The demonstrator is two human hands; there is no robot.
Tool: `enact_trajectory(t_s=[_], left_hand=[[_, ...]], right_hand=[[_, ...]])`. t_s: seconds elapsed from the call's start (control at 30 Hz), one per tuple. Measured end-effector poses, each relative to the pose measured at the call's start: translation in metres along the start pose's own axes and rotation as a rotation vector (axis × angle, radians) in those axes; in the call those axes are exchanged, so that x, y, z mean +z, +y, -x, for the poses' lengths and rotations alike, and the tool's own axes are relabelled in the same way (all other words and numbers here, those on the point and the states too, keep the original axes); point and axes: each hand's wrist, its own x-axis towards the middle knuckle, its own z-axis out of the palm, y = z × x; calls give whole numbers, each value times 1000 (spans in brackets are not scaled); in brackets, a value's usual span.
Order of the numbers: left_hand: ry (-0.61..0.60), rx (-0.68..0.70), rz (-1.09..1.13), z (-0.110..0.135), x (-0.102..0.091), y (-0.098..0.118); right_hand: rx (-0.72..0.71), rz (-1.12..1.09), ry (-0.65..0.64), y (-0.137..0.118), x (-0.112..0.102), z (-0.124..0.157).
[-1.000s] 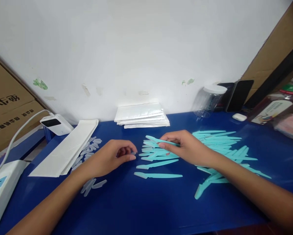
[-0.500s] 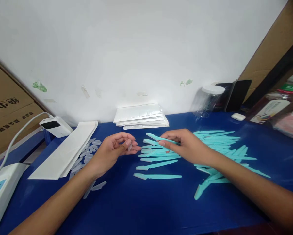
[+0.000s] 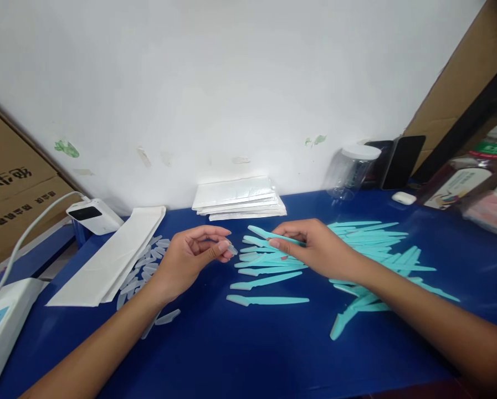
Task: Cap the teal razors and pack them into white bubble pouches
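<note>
Between thumb and fingertips, my left hand [image 3: 202, 249] pinches a small translucent plastic blade cover [image 3: 232, 249]. My right hand [image 3: 304, 241] grips the handle of a turquoise eyebrow razor [image 3: 257, 231], whose blade end points left toward the cover; the two are apart. Below it, several more razors [image 3: 269, 300] lie in a column with their heads to the left. A larger heap of razors [image 3: 373, 238] spreads behind and under my right forearm. Loose blade covers [image 3: 142, 269] are piled left of my left wrist, partly hidden by the forearm.
White flat sleeves [image 3: 107, 260] lie at the left, near a white power bank [image 3: 94, 216] with a cable and a power strip [image 3: 11, 327]. A stack of white packets [image 3: 240, 198] rests against the wall. At the right stand a clear jar [image 3: 352, 172], a phone [image 3: 404, 162] and a bottle [image 3: 464, 172].
My left hand's fingers have shifted the blade cover slightly to the right, so it now sticks out at the fingertips toward the razor. My right hand holds still with the razor.
</note>
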Motion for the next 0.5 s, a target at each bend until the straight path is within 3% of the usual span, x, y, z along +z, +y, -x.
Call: enact_trajectory(t_s=[0.13, 0.33, 0.5], left_hand=[[30, 70, -70, 3, 4, 0], [121, 455, -463, 15, 13, 12], [96, 531, -561, 21, 18, 13]], right_hand=[[23, -39, 16, -1, 2, 1], [104, -117, 88, -8, 1, -2], [91, -84, 86, -8, 2, 0]])
